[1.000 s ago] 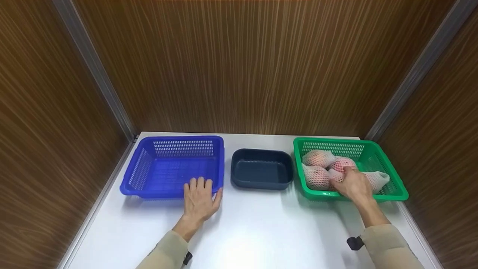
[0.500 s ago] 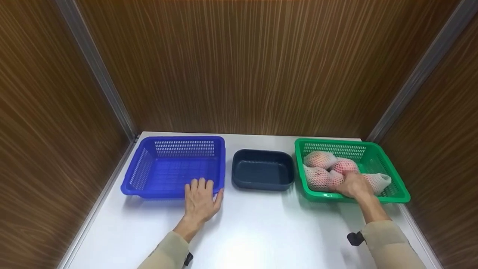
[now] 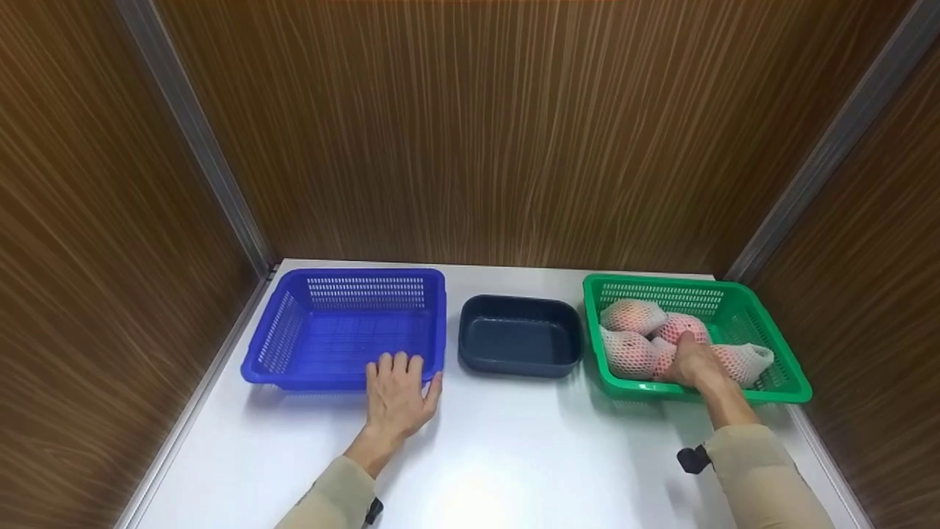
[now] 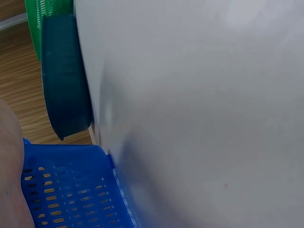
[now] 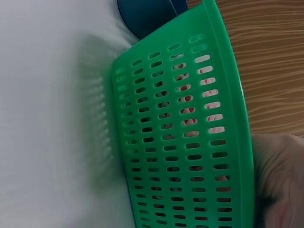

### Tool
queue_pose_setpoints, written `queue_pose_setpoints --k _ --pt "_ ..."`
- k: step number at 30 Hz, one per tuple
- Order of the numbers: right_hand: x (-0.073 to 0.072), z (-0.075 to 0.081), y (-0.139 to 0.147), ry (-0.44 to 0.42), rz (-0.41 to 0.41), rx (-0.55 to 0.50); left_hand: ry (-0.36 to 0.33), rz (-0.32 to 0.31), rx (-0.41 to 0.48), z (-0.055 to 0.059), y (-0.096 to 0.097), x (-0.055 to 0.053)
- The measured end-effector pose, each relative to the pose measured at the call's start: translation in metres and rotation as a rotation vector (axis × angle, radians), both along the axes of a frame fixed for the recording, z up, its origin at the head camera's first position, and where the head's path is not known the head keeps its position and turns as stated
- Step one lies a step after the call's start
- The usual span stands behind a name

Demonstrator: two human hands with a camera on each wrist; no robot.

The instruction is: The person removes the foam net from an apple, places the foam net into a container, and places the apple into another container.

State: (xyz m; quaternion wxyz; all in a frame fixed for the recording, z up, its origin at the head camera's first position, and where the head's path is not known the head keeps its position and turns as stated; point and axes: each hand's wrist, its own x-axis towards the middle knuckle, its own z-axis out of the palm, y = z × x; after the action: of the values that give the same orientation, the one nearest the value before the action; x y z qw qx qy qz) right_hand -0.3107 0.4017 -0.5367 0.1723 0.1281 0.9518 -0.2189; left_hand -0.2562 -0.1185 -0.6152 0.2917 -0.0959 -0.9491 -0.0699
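My left hand (image 3: 396, 397) rests on the near rim of the blue plastic basket (image 3: 253, 371), its fingers laid over the edge near the right corner. Nothing lies inside that basket. At the right, my right hand (image 3: 698, 364) reaches down into the green basket (image 3: 789, 386) and holds a reddish fruit in a white foam net (image 3: 664, 358); its fingertips are hidden among the fruit. Around it sit other netted fruit (image 3: 631, 355), several in all. The right wrist view shows the green basket's slotted wall (image 5: 180, 118) with part of the hand past its rim.
A dark blue rectangular dish (image 3: 518, 342) stands between the two baskets with nothing in it. All three stand on a white table (image 3: 514, 448). Brown wood-grain panels (image 3: 470, 132) close off the back and both sides.
My right hand has sunk deeper among the netted fruit, its thumb dropping out of sight. My left hand stays on the blue basket's rim. The whole view has shifted slightly.
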Motion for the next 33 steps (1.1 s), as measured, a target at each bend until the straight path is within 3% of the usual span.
queue_pose_setpoints --k 14,33 --pt "0.004 -0.003 0.006 0.049 -0.006 -0.006 -0.017 0.002 -0.001 0.001 0.0 0.0" --pt "0.013 -0.001 0.017 0.207 -0.005 -0.043 0.005 -0.003 -0.006 0.002 0.001 0.001"
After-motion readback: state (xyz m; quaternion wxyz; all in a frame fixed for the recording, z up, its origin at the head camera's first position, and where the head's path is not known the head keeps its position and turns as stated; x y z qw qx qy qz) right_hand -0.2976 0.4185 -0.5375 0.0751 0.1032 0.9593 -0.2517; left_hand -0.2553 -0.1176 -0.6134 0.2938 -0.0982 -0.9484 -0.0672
